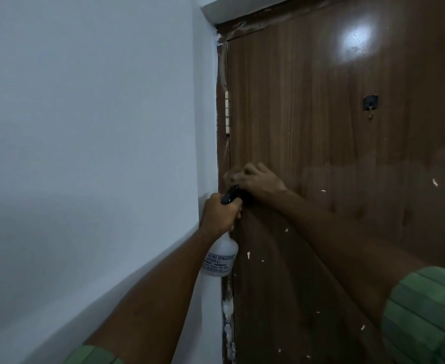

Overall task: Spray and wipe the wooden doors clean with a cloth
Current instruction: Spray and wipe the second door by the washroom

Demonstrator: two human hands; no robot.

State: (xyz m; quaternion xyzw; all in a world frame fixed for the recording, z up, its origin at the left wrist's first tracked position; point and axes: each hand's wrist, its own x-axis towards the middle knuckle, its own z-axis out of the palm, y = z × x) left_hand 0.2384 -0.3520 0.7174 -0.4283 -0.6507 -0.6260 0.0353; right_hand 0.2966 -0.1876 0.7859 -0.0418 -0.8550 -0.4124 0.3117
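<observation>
While both hands [222,214] work: one spray bottle [220,257], one door [347,179]

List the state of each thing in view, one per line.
wooden door: closed, glossy, flecked with pale spots
spray bottle: upright, nozzle toward the door's hinge edge
left hand: grips the spray bottle's neck
right hand: fingers curled against the door; blurred, cloth not visible
hinge: folded shut
hook: stuck on the door, bare

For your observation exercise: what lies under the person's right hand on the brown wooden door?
The right hand, blurred, lies on the brown wooden door by its hinge edge, above the white plastic spray bottle held by the left hand. Whether a cloth lies beneath cannot be seen.
</observation>
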